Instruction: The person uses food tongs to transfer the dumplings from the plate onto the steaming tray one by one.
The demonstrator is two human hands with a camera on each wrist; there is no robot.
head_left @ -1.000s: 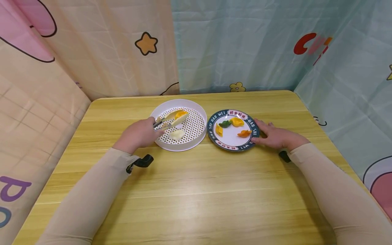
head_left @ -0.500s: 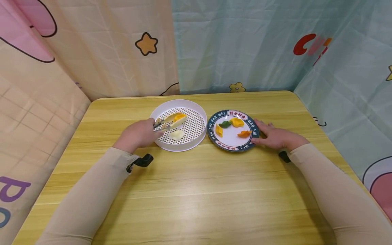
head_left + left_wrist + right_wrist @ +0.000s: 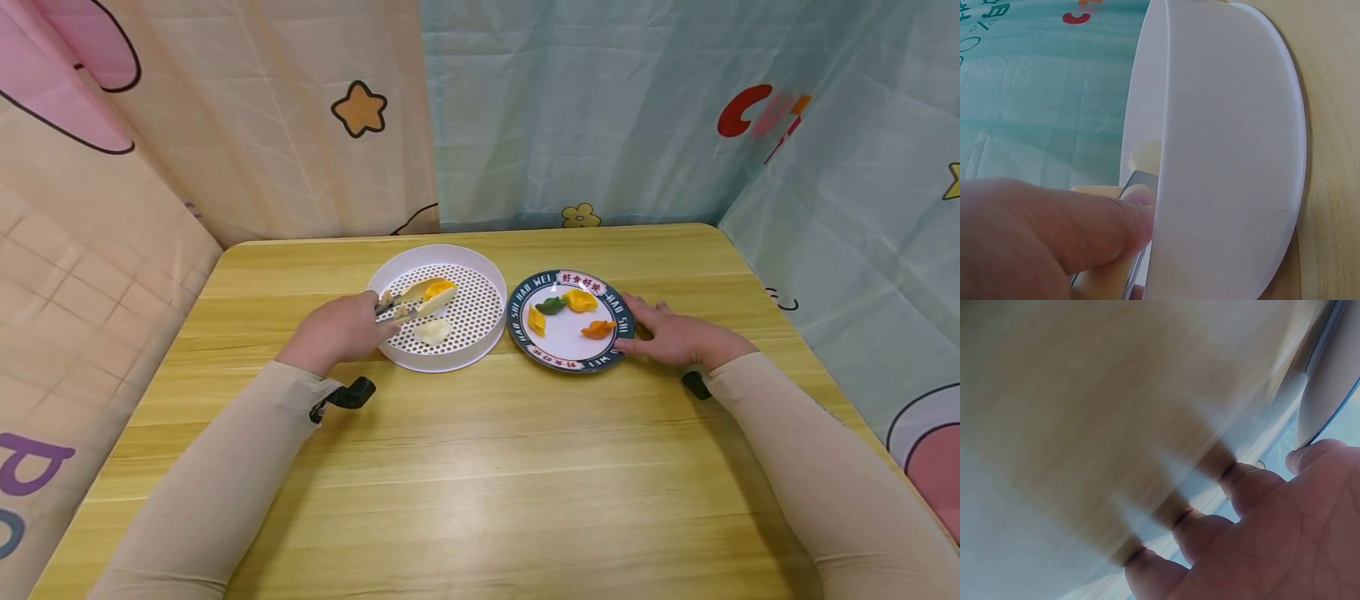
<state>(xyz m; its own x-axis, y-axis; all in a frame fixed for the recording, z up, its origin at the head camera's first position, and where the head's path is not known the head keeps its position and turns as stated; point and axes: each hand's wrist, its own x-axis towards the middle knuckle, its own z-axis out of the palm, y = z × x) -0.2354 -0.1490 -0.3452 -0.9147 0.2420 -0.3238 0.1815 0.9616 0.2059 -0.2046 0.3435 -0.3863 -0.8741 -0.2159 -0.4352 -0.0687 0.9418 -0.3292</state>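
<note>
My left hand (image 3: 341,333) grips a pair of tongs (image 3: 437,302) with pale beige arms, reaching over the rim of a white perforated steamer tray (image 3: 480,329). Between the tong arms sits a yellow dumpling (image 3: 437,288). A white dumpling (image 3: 432,331) lies on the tray just nearer to me. In the left wrist view, the thumb (image 3: 1104,222) presses on the tongs beside the tray's wall (image 3: 1229,137). My right hand (image 3: 675,333) touches the right rim of a dark-edged plate (image 3: 562,340), with thumb and fingers spread; in the right wrist view, several fingertips touch the table.
On the plate lie a green dumpling (image 3: 551,305), an orange dumpling (image 3: 597,328) and two yellow ones. Tray and plate stand side by side on the wooden table (image 3: 480,467). Printed curtains (image 3: 600,117) hang behind the table and at both sides.
The tong tips have come slightly towards me, and the yellow dumpling between them has shifted a little the same way. The right hand and the plate look unmoved.
</note>
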